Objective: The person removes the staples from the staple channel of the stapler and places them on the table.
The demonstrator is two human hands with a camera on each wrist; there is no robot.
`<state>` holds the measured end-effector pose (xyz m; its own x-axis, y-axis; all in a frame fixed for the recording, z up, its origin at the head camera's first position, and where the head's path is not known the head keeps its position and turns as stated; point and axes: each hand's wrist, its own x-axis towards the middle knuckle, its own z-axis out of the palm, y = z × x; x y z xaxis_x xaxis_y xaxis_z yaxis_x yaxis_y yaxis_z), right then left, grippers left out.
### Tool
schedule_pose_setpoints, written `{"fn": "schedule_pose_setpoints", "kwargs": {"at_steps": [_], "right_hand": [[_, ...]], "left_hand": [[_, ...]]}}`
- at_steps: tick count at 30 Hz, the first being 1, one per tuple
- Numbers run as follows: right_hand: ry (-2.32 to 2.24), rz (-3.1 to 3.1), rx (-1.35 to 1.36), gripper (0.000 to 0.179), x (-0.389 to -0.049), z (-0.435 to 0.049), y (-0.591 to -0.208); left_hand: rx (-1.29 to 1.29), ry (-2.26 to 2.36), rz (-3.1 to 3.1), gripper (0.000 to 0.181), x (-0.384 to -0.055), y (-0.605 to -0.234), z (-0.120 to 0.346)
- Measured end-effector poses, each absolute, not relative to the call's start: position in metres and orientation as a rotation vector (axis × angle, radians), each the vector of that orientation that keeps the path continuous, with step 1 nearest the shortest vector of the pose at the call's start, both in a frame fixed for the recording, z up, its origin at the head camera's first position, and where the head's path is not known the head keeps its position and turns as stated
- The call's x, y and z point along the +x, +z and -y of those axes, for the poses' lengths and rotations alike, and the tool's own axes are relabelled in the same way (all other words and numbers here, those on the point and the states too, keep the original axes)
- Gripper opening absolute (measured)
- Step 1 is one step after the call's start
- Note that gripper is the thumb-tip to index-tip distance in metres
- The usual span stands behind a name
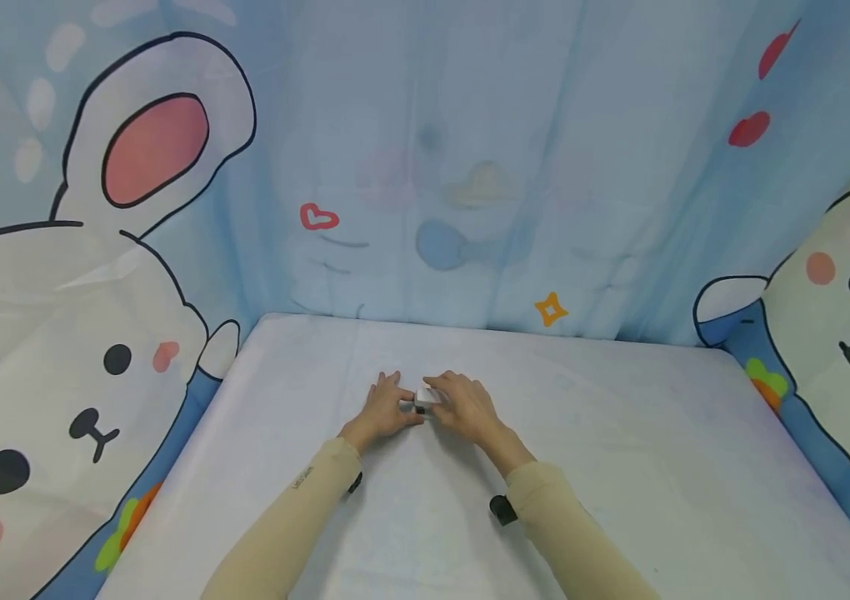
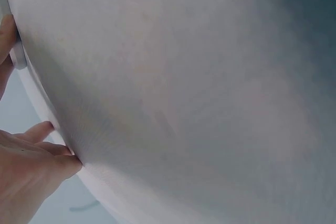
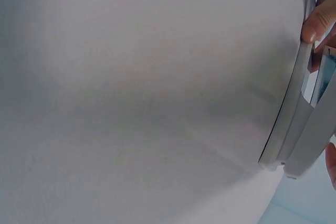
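Observation:
A small white-and-grey stapler (image 1: 427, 398) sits on the white-covered table between both hands. My left hand (image 1: 384, 407) holds its left end between thumb and index finger, with the other fingers spread towards the table. Over the stapler from the right comes my right hand (image 1: 470, 406), fingers curled round its right part. Seen from the right wrist, the stapler's long base and thicker upper arm (image 3: 314, 135) stand slightly apart, and a thumb (image 3: 316, 26) presses at the base. In the left wrist view only a sliver of its pale edge (image 2: 19, 59) shows.
The white table cover (image 1: 657, 467) spreads around the hands. Behind it hangs a light-blue curtain (image 1: 365, 108) with cartoon animals, which also covers both sides. A dark wrist camera (image 1: 502, 510) sits under the right sleeve.

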<state>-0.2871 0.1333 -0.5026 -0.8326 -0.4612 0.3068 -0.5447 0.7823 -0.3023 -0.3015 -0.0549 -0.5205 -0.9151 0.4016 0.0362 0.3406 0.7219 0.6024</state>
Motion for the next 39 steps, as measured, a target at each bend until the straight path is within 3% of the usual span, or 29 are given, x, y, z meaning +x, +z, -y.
{"fn": "schedule_pose_setpoints", "kwargs": {"at_steps": [28,39], "right_hand": [[0.508,2.813,0.745,0.032,-0.286,-0.123,-0.502],[1.082,2.579,0.747,0.036,-0.291,-0.15,-0.48]], "left_hand": [[0.618,0.979,-2.794,0.027,-0.301,-0.523,0.052],[0.553,0.94,-2.808,0.041,-0.299,-0.52,0.054]]}}
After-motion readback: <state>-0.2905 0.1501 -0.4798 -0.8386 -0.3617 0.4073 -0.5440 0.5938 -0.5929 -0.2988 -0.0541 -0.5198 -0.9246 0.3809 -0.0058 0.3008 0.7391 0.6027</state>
